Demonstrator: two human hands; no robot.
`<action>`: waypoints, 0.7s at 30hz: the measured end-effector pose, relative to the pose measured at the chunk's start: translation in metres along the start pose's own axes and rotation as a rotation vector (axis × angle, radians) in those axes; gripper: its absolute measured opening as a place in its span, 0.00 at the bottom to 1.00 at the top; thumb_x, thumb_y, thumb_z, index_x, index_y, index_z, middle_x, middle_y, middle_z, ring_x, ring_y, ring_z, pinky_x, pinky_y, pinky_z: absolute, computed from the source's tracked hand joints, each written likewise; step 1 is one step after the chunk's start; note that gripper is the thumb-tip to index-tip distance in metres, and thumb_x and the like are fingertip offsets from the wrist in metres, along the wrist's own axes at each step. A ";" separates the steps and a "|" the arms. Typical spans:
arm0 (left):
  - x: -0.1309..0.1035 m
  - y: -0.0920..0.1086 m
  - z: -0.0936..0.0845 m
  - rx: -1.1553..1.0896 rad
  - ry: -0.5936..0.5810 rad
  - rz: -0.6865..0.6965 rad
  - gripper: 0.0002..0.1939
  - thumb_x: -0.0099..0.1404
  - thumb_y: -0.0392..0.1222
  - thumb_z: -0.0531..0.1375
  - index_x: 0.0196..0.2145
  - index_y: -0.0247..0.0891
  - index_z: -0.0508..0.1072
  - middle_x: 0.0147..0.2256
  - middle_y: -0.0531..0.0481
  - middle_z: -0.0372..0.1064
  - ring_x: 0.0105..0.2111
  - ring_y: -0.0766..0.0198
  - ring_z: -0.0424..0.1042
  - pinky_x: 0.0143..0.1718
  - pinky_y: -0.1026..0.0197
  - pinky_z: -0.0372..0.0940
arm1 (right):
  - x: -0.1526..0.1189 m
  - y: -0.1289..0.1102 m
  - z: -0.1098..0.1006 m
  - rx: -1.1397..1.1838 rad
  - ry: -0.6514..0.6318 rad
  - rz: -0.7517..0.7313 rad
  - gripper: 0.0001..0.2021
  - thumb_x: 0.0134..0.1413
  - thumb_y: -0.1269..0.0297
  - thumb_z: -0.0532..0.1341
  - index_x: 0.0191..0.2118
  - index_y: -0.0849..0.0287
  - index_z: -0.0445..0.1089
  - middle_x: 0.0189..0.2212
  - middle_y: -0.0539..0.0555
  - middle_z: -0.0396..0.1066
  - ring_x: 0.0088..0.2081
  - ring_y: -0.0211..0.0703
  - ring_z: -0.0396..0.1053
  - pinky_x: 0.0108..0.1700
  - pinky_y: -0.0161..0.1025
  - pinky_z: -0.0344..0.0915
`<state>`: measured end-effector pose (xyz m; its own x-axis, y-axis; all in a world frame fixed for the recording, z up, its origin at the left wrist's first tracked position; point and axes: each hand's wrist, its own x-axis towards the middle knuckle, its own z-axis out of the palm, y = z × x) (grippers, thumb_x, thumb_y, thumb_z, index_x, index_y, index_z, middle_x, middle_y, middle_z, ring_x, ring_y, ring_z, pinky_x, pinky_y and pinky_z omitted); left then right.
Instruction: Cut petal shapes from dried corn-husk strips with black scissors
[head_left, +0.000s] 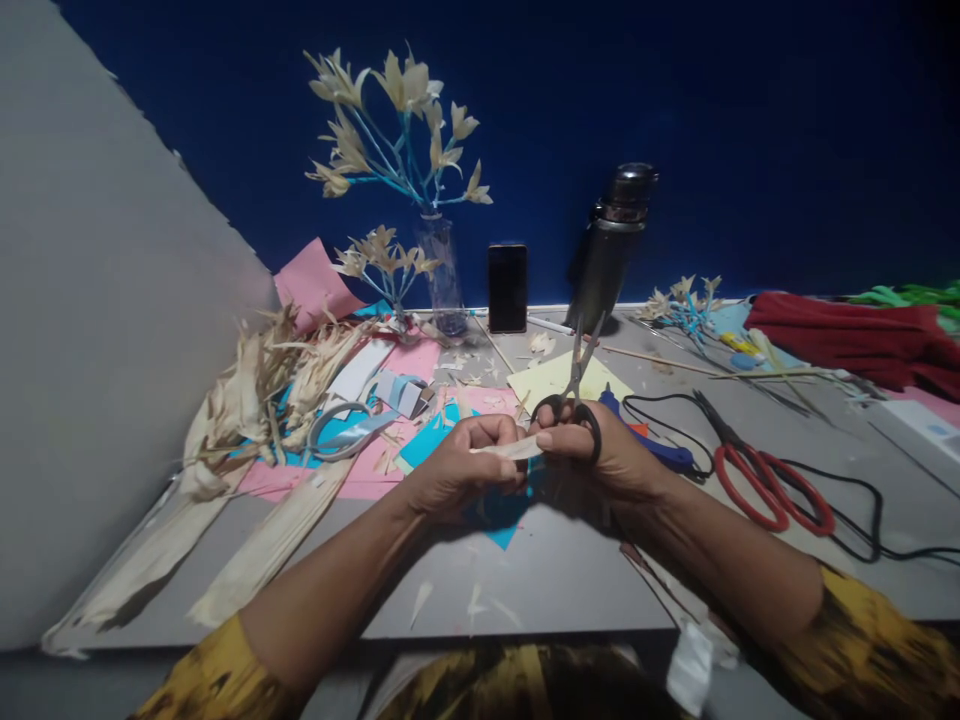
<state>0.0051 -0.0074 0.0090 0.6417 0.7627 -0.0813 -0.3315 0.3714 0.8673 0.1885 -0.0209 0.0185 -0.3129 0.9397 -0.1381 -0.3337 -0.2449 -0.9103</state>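
Observation:
Between my two hands is a small pale strip of husk (517, 450), lying nearly level. My left hand (476, 465) pinches its left part between thumb and fingers. At the strip's right end, the thumb and fingers of my right hand (600, 450) press on it. Black-handled scissors (577, 370) hang on that same right hand, blades pointing up and away, slightly apart. Blue paper (504, 515) lies on the table beneath my hands.
Dried husks (247, 400) pile up at the left beside a tape roll (349, 430). Red-handled scissors (772, 485) and a blue glue gun (660, 445) lie right. Behind stand a vase (442, 270), a phone (508, 288) and a flask (607, 250).

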 end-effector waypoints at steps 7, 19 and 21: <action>0.003 0.000 0.003 0.063 0.209 -0.012 0.15 0.50 0.43 0.71 0.25 0.35 0.68 0.18 0.56 0.62 0.19 0.71 0.59 0.22 0.67 0.52 | 0.000 -0.004 -0.002 -0.241 0.048 -0.095 0.14 0.41 0.59 0.72 0.30 0.60 0.69 0.22 0.45 0.64 0.25 0.35 0.58 0.28 0.34 0.53; -0.001 0.002 0.005 0.011 0.032 -0.018 0.18 0.51 0.48 0.72 0.26 0.34 0.69 0.18 0.53 0.65 0.20 0.70 0.61 0.28 0.63 0.57 | 0.003 0.005 -0.004 0.114 -0.125 -0.015 0.14 0.38 0.61 0.72 0.29 0.60 0.68 0.22 0.47 0.64 0.24 0.36 0.60 0.30 0.35 0.57; 0.000 0.003 0.004 -0.042 0.031 -0.007 0.17 0.51 0.47 0.72 0.26 0.34 0.69 0.18 0.54 0.64 0.20 0.70 0.60 0.31 0.62 0.59 | 0.004 0.003 -0.004 0.146 -0.094 -0.025 0.14 0.37 0.61 0.72 0.30 0.60 0.70 0.22 0.46 0.65 0.23 0.35 0.59 0.28 0.34 0.56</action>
<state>0.0070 -0.0088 0.0139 0.6226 0.7757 -0.1036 -0.3558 0.3984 0.8454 0.1897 -0.0165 0.0137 -0.3825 0.9211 -0.0723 -0.4663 -0.2600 -0.8456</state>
